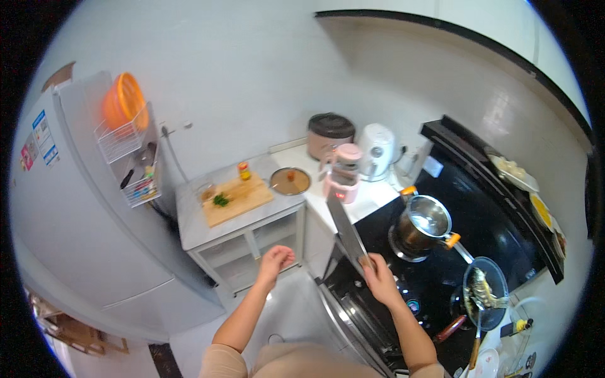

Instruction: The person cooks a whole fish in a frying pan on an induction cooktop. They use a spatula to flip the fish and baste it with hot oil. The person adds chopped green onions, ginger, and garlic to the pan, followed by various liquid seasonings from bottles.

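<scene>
My right hand [379, 279] grips the handle of a kitchen knife [347, 229], its broad blade pointing up and away over the stove's left edge. Nothing shows in my left hand [276, 262], whose fingers are loosely curled in front of the low cabinet. Beyond it, a wooden cutting board [255, 196] bears chopped green herbs [220, 200] and a small jar [244, 170] with a red lid. A round glass lid [290, 181] lies to the board's right. To the right of my right hand, a steel pot [425, 219] with orange handle grips stands on the black stove.
A frying pan [494, 312] with a whole fish and a spatula is at the right. A pink electric kettle [344, 177], a rice cooker [328, 134] and a white appliance [376, 149] stand in the corner. The fridge [108, 212] is at left; plated food [515, 175] rests above the stove.
</scene>
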The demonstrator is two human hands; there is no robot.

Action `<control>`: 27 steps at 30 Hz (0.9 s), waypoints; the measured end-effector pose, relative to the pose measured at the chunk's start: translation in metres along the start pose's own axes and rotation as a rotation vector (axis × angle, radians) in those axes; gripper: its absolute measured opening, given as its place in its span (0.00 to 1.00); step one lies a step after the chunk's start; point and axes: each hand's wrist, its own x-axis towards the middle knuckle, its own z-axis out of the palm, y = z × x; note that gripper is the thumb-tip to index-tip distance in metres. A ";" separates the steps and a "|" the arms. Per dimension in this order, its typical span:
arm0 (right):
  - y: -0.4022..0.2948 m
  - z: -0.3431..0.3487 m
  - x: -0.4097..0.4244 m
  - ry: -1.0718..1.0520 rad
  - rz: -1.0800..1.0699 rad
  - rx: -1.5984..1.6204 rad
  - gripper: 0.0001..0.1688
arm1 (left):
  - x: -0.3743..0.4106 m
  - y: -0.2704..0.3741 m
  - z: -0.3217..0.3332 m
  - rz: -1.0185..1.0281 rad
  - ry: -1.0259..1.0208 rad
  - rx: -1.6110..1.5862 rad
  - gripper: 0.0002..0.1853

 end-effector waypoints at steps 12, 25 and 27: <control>0.011 0.267 0.250 -0.298 -0.500 -0.545 0.20 | 0.007 0.047 -0.214 0.007 0.416 -0.092 0.07; 0.095 0.390 0.467 -0.579 -0.625 -0.616 0.22 | 0.193 0.113 -0.250 0.006 0.495 0.129 0.08; 0.084 0.402 0.514 -0.469 -0.290 -0.357 0.28 | 0.217 0.115 -0.250 0.015 0.476 0.145 0.08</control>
